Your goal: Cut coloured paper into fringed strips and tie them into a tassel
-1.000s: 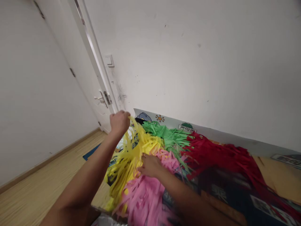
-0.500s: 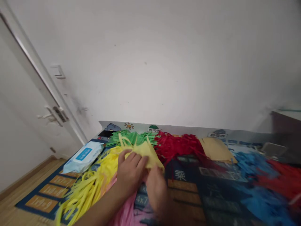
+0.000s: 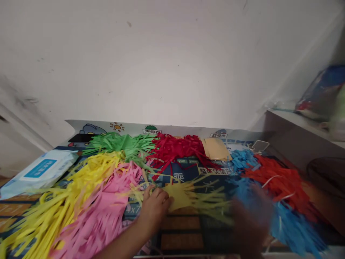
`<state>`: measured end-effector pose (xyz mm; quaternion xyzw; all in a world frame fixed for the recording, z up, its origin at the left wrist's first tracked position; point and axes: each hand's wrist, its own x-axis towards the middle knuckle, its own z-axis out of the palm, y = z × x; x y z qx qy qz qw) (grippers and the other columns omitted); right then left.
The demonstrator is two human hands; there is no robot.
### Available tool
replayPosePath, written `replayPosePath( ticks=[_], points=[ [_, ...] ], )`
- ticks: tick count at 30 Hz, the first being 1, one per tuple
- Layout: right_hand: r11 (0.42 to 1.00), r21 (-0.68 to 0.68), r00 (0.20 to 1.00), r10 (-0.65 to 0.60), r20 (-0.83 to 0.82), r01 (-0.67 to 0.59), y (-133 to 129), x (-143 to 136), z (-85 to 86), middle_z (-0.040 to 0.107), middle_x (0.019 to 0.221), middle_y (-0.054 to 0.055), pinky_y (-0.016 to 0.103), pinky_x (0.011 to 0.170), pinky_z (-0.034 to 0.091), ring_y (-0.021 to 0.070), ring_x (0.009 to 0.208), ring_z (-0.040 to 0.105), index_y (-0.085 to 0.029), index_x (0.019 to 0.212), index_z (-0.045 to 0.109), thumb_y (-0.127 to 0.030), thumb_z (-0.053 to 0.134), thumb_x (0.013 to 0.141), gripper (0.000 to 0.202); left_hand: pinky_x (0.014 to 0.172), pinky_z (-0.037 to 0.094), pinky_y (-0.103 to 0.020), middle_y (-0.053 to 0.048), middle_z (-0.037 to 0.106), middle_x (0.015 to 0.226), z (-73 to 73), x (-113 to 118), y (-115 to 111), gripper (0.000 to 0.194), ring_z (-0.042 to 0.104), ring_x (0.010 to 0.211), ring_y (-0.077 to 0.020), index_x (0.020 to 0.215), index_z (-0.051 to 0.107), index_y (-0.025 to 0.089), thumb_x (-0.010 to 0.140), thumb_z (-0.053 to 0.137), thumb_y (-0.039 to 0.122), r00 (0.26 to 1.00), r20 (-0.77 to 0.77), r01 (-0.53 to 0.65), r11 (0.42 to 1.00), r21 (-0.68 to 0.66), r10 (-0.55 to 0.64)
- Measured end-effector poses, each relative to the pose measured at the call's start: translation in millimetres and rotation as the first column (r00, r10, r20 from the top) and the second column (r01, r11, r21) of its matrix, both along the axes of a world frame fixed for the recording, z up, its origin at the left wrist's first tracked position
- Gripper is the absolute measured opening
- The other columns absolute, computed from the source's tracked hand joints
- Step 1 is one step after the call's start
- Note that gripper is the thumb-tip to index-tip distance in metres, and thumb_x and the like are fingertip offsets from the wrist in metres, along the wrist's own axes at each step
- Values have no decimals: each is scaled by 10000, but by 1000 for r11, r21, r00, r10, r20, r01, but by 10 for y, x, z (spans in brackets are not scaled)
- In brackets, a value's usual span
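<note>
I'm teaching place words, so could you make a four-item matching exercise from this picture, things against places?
1. White-and-blue packet
2. Green strips
3. Tan sheets
4. Left hand

A. Directly right of the dark red strips
B. At the yellow fringed sheet in front of the person
C. At the picture's left edge
D. Directly left of the dark red strips

Pairs: 1-C, 2-D, 3-A, 4-B

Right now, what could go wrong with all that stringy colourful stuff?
The thin-fringed yellow sheet at the left hand might tear if tugged. The blurred right hand, close to the bright blue fringed strips, could snag them. The pink fringed bundle lies against the bright yellow fringed bundle, so strands might tangle.
</note>
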<state>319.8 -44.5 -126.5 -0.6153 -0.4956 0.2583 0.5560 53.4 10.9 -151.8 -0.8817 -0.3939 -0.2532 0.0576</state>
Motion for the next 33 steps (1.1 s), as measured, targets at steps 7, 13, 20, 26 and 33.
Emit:
replayPosePath(
  ticks=[7, 13, 20, 26, 33],
  points=[
    [861, 376, 661, -64, 747, -342, 271, -722, -278, 748, 985, -12, 423, 1153, 157, 173, 1084, 625, -258, 1010, 668, -139, 463, 878, 272, 976, 278, -462, 29, 682, 811, 195, -109, 68, 210, 573, 837, -194, 876, 656, 267, 873, 536, 94, 987, -118, -105, 994, 40, 109],
    [868, 392, 602, -143, 786, -306, 94, -543, -319, 748, 996, 10, 404, 1127, 199, 181, 1035, 641, -258, 1050, 665, -147, 407, 926, 307, 974, 299, -603, -100, 688, 1088, 573, -861, 76, 310, 557, 1056, -331, 1077, 661, 207, 846, 481, 107, 842, -217, -474, 869, 140, 494],
    [889, 249, 569, 15, 822, -383, -63, -745, -801, 740, 1024, 15, 411, 1113, 193, 177, 1046, 637, -243, 1042, 654, -187, 340, 974, 326, 1087, 302, -402, -53, 621, 1304, 32, -58, -437, 424, 545, 1177, -229, 1282, 556, 195, 889, 520, 350, 968, -180, 142, 971, -193, -177],
    [850, -24, 503, 333, 798, -526, -63, -428, -816, 748, 978, -2, 371, 963, 372, 161, 917, 668, -281, 1023, 657, -189, 393, 933, 294, 1057, 322, -384, 2, 729, 1092, -377, -30, -250, 208, 617, 1076, -174, 1104, 649, 243, 916, 560, 250, 972, -32, 207, 918, -339, -231],
    [908, -301, 726, 415, 548, -292, 85, -384, -432, 730, 787, 17, 322, 749, 405, 191, 758, 649, -230, 762, 697, -322, 460, 944, 313, 809, 406, -347, -12, 718, 765, 11, -133, -118, 236, 650, 802, -180, 775, 697, 232, 927, 530, 299, 997, 74, 30, 851, -524, 11]
  ],
)
